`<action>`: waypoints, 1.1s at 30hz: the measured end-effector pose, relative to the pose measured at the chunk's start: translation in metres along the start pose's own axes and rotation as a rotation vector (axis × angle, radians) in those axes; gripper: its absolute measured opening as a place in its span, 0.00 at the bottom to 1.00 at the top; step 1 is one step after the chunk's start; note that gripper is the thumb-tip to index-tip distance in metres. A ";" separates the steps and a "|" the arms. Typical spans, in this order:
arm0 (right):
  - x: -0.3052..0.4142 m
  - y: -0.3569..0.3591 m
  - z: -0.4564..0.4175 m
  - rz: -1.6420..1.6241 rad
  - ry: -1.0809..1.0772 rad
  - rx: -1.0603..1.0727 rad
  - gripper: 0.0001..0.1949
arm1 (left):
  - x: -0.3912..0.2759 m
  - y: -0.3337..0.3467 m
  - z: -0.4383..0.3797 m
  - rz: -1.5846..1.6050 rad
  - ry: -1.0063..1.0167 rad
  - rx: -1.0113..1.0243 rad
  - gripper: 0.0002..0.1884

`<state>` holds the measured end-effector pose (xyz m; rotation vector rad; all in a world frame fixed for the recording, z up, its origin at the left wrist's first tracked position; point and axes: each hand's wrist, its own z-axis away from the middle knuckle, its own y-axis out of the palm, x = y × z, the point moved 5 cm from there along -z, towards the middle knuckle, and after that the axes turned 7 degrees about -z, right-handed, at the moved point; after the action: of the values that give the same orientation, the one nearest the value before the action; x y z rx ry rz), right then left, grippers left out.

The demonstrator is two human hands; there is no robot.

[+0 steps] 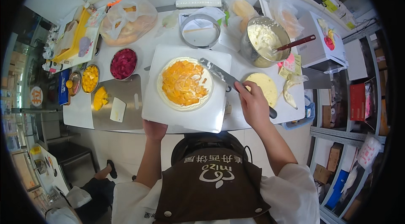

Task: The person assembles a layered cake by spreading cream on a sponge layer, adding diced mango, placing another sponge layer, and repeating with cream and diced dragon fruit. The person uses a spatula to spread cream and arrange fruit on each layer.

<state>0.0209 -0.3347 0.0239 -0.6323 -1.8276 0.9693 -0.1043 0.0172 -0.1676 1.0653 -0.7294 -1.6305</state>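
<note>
A round cake layer (205,96) with a cream rim sits on a square white board (193,121). Chopped orange fruit (182,81), smeared with some cream, covers most of its top. My right hand (255,103) grips the black handle of a long metal icing spatula (218,72). Cream clings to the blade, whose tip is over the cake's far right rim. At the board's near left edge, my left hand (155,130) supports it from below, the fingers hidden underneath. Partly behind my right hand lies a bare sponge layer (262,84).
A metal bowl of cream (264,37) with a red-handled tool stands back right, near a piping bag (289,92). Behind the board is a cake ring (200,31). Leftward are bowls of magenta fruit (123,63) and yellow fruit (90,78), and a white scraper (118,109). Another person (95,189) is lower left.
</note>
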 end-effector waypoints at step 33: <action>-0.002 0.006 -0.022 -0.052 -0.274 0.219 0.29 | 0.082 -0.020 0.020 0.014 -0.229 0.063 0.38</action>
<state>0.0416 -0.3257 0.0236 -0.3284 -1.9281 1.2493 -0.1386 -0.0556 -0.2004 0.9243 -0.9416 -1.7453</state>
